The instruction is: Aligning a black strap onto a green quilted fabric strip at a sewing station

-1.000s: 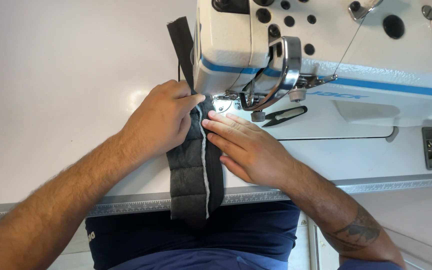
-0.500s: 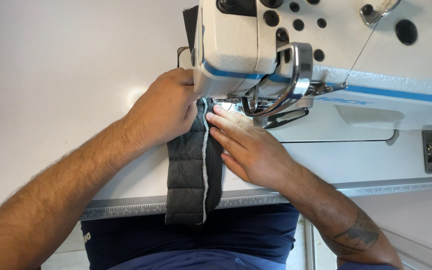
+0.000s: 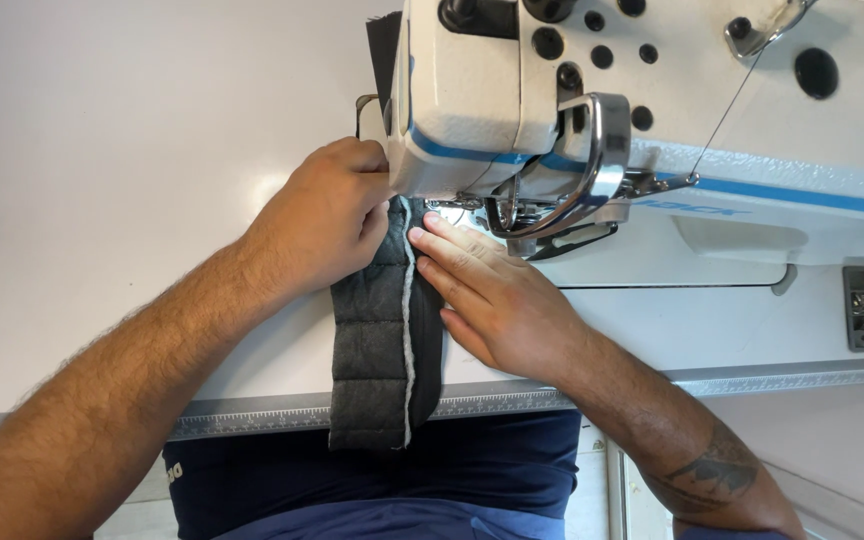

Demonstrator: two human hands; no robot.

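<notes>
On the pale grey worktop (image 3: 102, 200) our left hand (image 3: 327, 215) curls its fingers loosely over the left edge of the dark grey quilted fabric strip (image 3: 377, 340), pressing it down. The strip runs from under the needle of the white sewing machine with a blue stripe (image 3: 652, 110) down over the worktop's front edge, a white seam along its middle. Our right hand (image 3: 497, 300) lies flat, fingers straight, on the strip's right side just below the metal presser foot (image 3: 512, 215).

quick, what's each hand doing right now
left hand: closed, gripping the grey padded strip
right hand: open, fingers flat on the strip
</notes>
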